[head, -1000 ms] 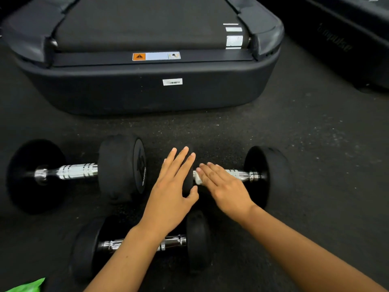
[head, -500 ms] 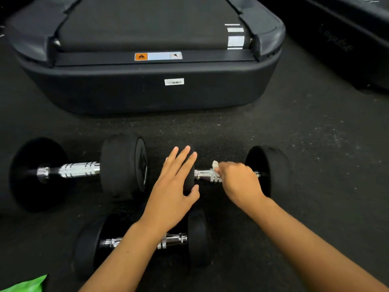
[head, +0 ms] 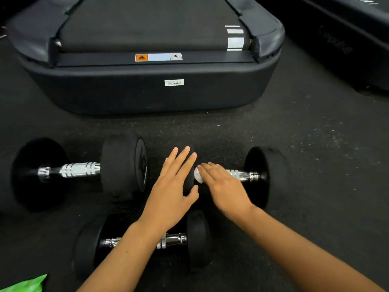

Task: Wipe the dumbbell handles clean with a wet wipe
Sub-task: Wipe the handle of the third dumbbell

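three dumbbells lay on the dark rubber floor (head: 305, 127) in front of the treadmill base (head: 147, 95). work was under way on the right dumbbell (head: 266, 175) — the right hand (head: 226, 186) lay flat along its chrome handle (head: 242, 175), fingers straight and together, pressing the white wet wipe (head: 197, 175) against the bar near the inner weight. only a small fold of the wipe showed past the fingertips; the rest was hidden under the palm. the left hand (head: 172, 190) was spread, fingers straight, resting on the inner weight head (head: 189, 182) of that same dumbbell, seemingly to keep it from rolling.

as a judgement, the task was somewhere in its middle, or earlier. the outer part of this handle was bare and shiny, but whether it had been wiped could not be told from the metal alone. the left dumbbell (head: 77, 170) lay well apart with no hand on it, and the near dumbbell (head: 145, 241) sat under the left forearm, its handle partly hidden — nothing showed either as cleaned or not. at most one handle looked to be in hand, with two likely left. a green packet (head: 25, 284) peeked in at the bottom left corner, perhaps the wipe pack, though too little showed to be sure.
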`<action>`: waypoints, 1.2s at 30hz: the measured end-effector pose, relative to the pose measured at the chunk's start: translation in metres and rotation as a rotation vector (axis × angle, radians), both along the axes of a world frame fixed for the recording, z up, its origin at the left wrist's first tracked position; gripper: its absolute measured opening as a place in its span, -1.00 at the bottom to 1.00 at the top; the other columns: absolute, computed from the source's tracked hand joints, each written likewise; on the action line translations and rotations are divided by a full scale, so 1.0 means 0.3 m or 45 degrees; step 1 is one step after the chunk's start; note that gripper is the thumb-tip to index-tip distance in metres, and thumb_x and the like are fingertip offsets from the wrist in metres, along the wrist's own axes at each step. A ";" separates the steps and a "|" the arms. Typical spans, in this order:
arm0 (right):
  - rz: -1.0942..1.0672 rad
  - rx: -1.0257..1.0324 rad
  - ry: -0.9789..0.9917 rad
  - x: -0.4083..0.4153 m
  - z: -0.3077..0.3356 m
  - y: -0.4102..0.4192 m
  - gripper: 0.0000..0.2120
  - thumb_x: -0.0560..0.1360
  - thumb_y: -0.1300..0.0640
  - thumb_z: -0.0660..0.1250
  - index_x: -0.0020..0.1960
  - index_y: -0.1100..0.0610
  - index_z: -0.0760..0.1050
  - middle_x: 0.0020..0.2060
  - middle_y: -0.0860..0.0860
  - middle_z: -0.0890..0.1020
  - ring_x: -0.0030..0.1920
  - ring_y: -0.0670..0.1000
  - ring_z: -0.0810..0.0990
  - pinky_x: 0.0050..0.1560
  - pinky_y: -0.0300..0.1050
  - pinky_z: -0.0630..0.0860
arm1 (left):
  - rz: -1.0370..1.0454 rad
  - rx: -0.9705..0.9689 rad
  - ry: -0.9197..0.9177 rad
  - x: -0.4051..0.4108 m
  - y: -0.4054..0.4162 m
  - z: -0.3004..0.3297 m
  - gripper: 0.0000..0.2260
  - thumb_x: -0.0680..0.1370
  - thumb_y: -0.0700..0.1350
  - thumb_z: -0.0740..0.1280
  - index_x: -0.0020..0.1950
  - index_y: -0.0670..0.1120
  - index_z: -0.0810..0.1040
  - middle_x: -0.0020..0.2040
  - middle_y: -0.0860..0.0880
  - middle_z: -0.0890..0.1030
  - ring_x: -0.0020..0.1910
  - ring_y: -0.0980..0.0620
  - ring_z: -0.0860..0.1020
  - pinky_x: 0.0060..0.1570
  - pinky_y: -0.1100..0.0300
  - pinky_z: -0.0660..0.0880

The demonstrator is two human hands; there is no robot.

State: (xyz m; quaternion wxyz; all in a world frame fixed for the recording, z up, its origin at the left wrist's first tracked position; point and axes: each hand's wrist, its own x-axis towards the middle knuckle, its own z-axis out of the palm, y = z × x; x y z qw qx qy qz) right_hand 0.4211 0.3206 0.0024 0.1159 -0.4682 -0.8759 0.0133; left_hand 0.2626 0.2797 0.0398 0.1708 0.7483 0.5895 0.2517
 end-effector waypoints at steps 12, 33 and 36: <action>-0.092 -0.085 0.125 -0.056 0.008 0.013 -0.65 0.41 0.26 0.20 0.15 0.31 0.54 0.05 0.21 0.63 0.09 0.18 0.60 0.17 0.00 0.45 | 0.010 0.056 -0.002 0.003 0.006 -0.006 -0.38 0.49 -0.12 0.34 0.49 0.01 0.15 0.50 0.16 0.04 0.48 0.21 -0.16 0.44 0.24 -0.15; 0.204 0.269 -0.142 0.076 -0.030 -0.028 -0.55 0.40 0.26 0.07 0.22 0.27 0.50 0.19 0.17 0.56 0.20 0.16 0.53 0.24 0.02 0.35 | 0.015 0.031 0.012 0.010 -0.007 0.004 -0.38 0.51 -0.11 0.34 0.49 0.02 0.13 0.50 0.18 0.01 0.47 0.25 -0.19 0.42 0.25 -0.16; -0.062 0.104 0.033 0.072 0.022 -0.007 -0.70 0.39 0.34 0.33 0.10 0.17 0.59 0.01 0.10 0.65 0.04 0.14 0.62 0.07 -0.02 0.52 | 0.010 0.040 0.009 0.010 -0.008 0.002 -0.38 0.51 -0.12 0.33 0.50 0.03 0.11 0.50 0.19 0.00 0.47 0.24 -0.19 0.39 0.31 -0.22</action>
